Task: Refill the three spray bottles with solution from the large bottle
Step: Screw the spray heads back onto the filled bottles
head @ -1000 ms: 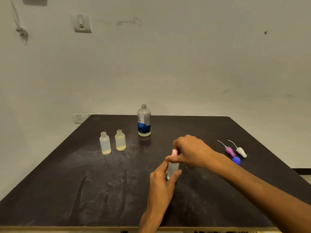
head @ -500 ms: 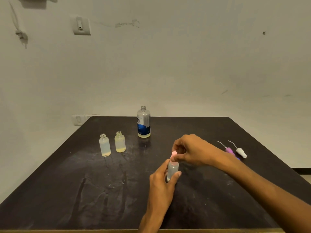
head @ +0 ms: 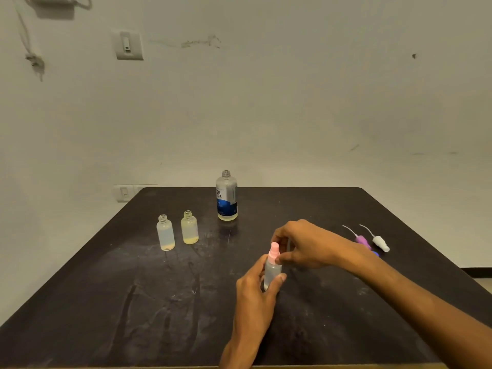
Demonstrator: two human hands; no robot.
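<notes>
While the left hand (head: 255,294) grips a small bottle (head: 272,272) on the worktop (head: 106,302), the right hand (head: 303,245) pinches its pink sprayer (head: 274,253). Beyond them, two uncapped bottles (head: 165,233) and the large bottle (head: 226,195) stand; refilling looks barely begun.

dark scuffed table (head: 133,302), pale wall (head: 292,102), wall switch (head: 129,45), hanging cable (head: 25,35)

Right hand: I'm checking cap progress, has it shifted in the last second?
Yes. The right hand slid right, off the pink sprayer top, toward the white sprayer.
</notes>
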